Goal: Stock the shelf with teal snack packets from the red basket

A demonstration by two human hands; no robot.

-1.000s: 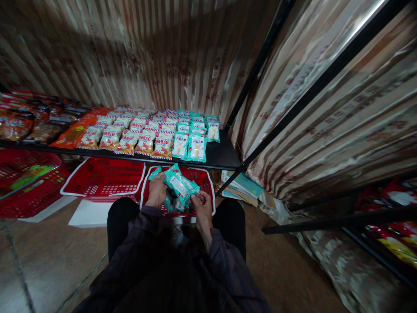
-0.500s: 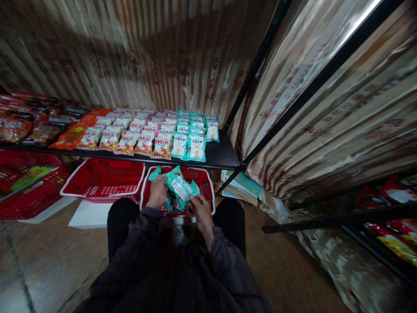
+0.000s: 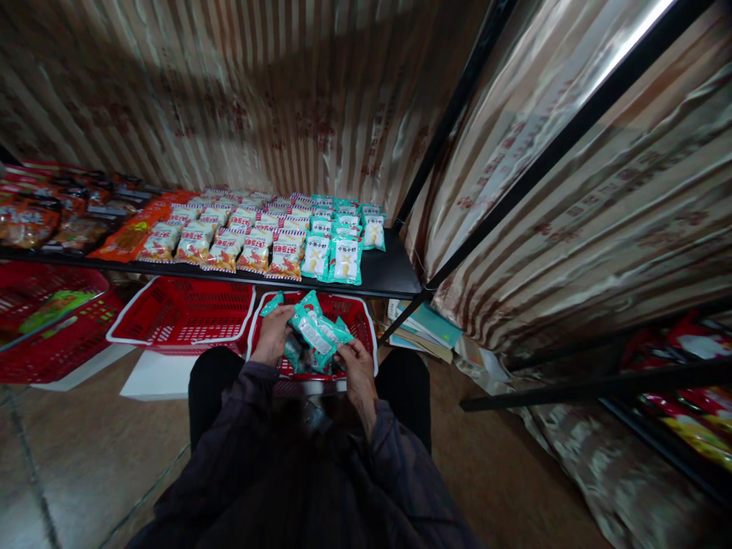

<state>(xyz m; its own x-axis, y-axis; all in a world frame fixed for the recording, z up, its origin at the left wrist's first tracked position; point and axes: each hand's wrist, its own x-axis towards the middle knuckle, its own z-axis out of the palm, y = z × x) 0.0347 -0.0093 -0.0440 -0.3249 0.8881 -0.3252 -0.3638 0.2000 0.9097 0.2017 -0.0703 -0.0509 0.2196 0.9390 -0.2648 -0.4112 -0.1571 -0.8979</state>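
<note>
Between my hands is a teal snack bag [image 3: 318, 334], its printed back facing up, above a red basket [image 3: 367, 324] with a white rim. My left hand [image 3: 274, 335] is closed on the bag's left end. At its lower right corner, the fingers of my right hand [image 3: 357, 372] pinch the same bag. More teal bags lie below it in the basket, partly hidden by it and by my hands. On the black shelf just beyond, teal-and-white snack bags [image 3: 345, 259] stand in rows, fronts toward me.
Left of the teal rows, the shelf [image 3: 389, 267] carries white-and-orange snack bags [image 3: 286, 254] and orange packets [image 3: 131, 229]. Another red basket [image 3: 183, 313] sits left of mine, with a further one [image 3: 85, 343] beyond. Books [image 3: 428, 328] and a slanted black post [image 3: 451, 267] are at right.
My right hand has shifted slightly right and down at the bag's corner, and the bag is drawn a little straighter between my hands. The rest looks the same.
</note>
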